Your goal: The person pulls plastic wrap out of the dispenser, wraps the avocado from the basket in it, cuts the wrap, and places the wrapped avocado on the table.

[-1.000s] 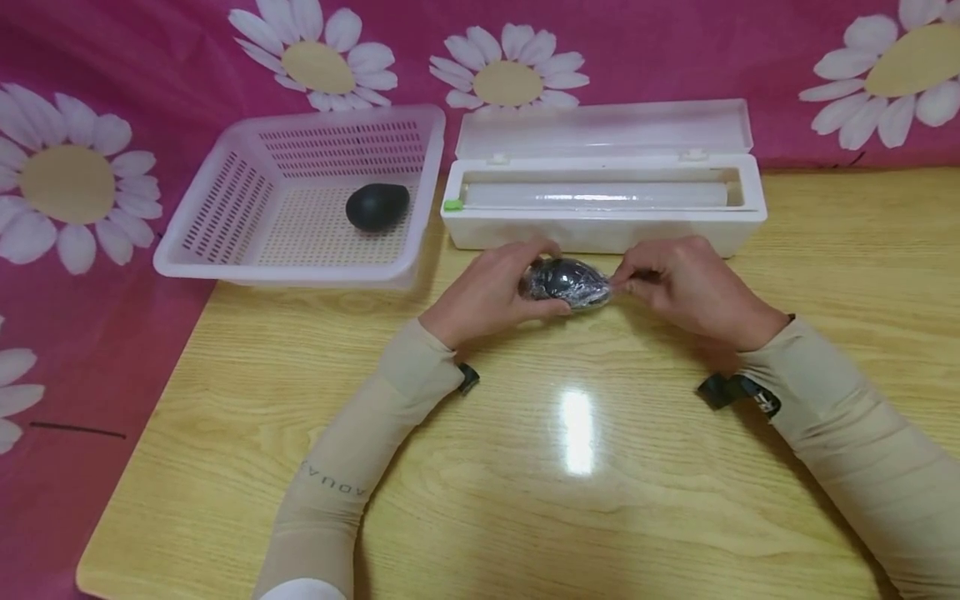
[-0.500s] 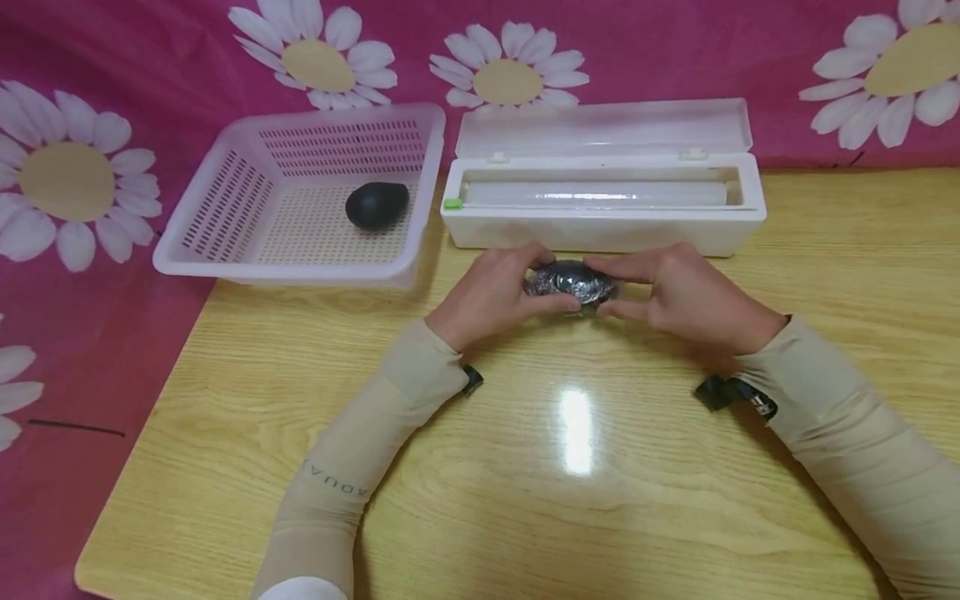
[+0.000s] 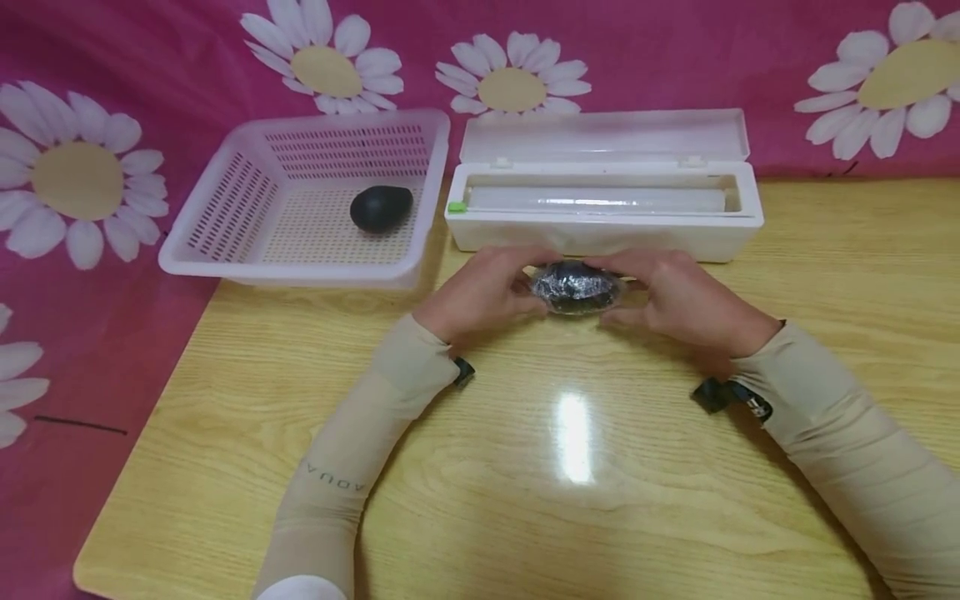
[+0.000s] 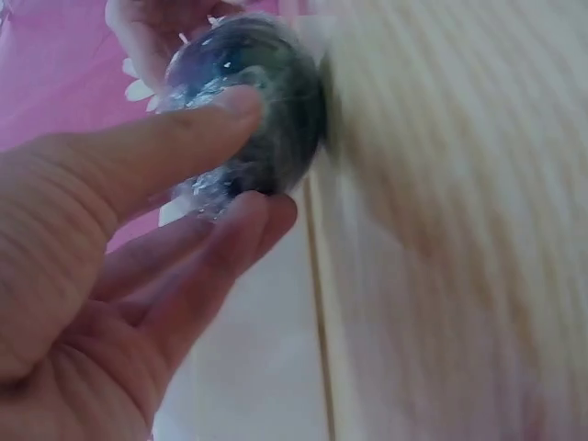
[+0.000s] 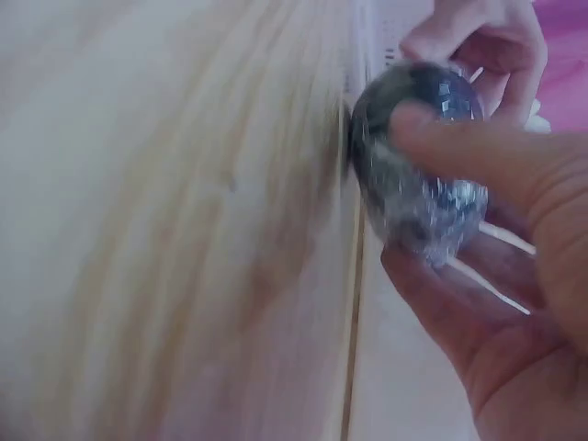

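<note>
Clear film, crinkled and shiny, covers a dark fruit (image 3: 573, 285), perhaps an avocado, at the table (image 3: 480, 508), nearer the back edge than the front. Both hands hold it: the left hand (image 3: 487, 287) pinches one end between thumb and fingers, and the right hand (image 3: 671, 292) grips the other end likewise, both spread only as wide as the fruit. Holding it from both ends probably keeps it steady and lets the thumbs flatten the film.

By the back edge stands a white box (image 3: 600, 235), lid (image 3: 600, 137) raised, a roll (image 3: 637, 200) inside; this seems meant to leave the roll easy to reach, with the fruit just in front of it. A pale basket (image 3: 281, 271) sits at the table's back left corner with an unwrapped fruit (image 3: 380, 209) inside, apparently to keep that one from rolling.

The fingers behind and under the wrapped fruit are partly hidden in the head view, and its underside cannot be seen there; whether it touches the table or hangs just above is unclear. Both wrist views are blurred, so the film's loose ends are hard to trace. The sleeves run out of the head view.
</note>
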`<state>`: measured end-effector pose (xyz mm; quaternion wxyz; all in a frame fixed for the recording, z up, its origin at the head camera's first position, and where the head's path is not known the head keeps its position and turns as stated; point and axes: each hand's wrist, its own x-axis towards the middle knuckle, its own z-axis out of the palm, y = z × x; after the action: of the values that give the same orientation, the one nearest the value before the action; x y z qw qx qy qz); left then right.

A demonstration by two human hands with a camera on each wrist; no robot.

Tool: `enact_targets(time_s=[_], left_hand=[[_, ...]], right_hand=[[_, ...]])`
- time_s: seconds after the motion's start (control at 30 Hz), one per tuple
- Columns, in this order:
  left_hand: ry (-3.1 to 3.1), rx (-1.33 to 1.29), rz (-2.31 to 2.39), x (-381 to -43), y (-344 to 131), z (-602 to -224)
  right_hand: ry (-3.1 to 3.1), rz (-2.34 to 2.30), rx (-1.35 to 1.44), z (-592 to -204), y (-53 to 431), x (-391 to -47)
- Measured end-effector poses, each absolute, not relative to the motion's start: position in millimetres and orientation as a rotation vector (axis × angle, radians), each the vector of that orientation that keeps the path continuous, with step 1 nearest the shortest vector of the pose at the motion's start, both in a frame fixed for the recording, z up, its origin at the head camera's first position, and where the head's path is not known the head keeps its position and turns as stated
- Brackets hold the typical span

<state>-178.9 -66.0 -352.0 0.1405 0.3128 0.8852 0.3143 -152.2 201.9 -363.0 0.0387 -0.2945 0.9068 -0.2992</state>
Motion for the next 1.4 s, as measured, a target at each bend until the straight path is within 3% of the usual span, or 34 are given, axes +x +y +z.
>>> enact_targets(time_s=[0.3, 0.6, 1.4], left_hand=[[2.511, 0.794, 1.058, -181, -73, -349], [2.619, 0.889, 1.072, -175, -62, -353], [2.553, 1.075, 0.878, -165, 50, -354]], right_hand=[[2.813, -0.830, -0.969, -364, 201, -152], [2.812, -0.823, -0.937, -361, 213, -146], [2.846, -0.749, -0.590, -352, 311, -109]])
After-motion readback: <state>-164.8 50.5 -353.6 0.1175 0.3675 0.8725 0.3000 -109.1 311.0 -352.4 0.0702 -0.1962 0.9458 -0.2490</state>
